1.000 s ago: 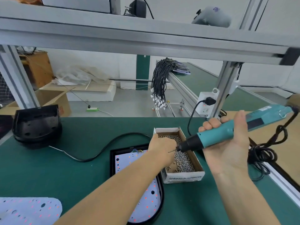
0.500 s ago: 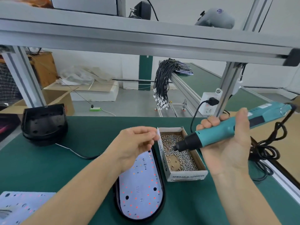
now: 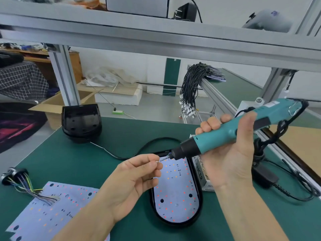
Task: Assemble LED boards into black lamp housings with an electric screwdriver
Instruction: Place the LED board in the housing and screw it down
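the left hand [image 3: 137, 176] has left the screw box and now pinches a screw [image 3: 157, 161] against the screwdriver [image 3: 225, 134] tip (right hand [image 3: 231, 153] clamped round it), above the board [image 3: 175, 193] near the table's front edge; driving comes next.

A teal electric screwdriver [image 3: 224, 134] with a black nose is gripped in the right hand [image 3: 231, 153], tilted so its thin bit points down and left. The left hand [image 3: 132, 178] pinches a small silver screw [image 3: 157, 161] right at the bit's tip. Below them, an oval black lamp housing [image 3: 199, 204] lies flat on the green tabletop [image 3: 69, 162] with a white LED board [image 3: 175, 192] seated inside it, dotted with red and orange LEDs. More white LED boards [image 3: 46, 211] lie loose at the near left, coloured wires attached. Another black housing [image 3: 81, 122] sits at the far left.
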`<state>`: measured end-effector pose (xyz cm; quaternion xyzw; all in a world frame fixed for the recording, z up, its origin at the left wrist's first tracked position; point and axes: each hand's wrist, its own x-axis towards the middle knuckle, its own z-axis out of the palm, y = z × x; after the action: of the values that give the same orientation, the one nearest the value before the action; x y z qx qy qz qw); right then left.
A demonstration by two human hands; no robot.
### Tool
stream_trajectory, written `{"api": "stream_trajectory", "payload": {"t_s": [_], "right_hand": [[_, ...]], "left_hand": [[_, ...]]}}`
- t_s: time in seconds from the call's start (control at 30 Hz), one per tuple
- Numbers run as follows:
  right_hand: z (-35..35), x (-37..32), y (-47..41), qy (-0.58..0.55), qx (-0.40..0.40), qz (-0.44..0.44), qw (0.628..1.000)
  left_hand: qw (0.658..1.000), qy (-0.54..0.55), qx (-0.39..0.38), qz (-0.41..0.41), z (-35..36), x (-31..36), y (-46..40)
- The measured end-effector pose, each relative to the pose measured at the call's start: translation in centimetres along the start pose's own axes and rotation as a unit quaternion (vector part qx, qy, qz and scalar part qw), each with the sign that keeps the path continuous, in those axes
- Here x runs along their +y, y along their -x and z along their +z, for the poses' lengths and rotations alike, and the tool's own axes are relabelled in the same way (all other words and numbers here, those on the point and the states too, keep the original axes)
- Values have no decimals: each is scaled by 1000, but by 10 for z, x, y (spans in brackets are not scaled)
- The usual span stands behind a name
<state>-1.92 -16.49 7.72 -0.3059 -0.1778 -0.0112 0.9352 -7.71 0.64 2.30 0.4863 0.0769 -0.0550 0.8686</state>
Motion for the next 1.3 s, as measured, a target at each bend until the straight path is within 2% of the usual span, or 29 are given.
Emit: {"api": "stream_trajectory", "payload": {"t_s": [0.27,0.93,1.17,1.3], "right_hand": [[5,3,3,26,-46,-3,999],[5,7,2,44,-25,-21,999],[4,10,3,84,-62,-24,994],[-2,14,6,80,-74,-20,994]], "left_hand": [[1000,9,2,23,-2,3,5],[999,39,6,8,1,0,3],[999,-22,21,43,0,1,1],[998,-35,26,36,-3,2,-1]]}}
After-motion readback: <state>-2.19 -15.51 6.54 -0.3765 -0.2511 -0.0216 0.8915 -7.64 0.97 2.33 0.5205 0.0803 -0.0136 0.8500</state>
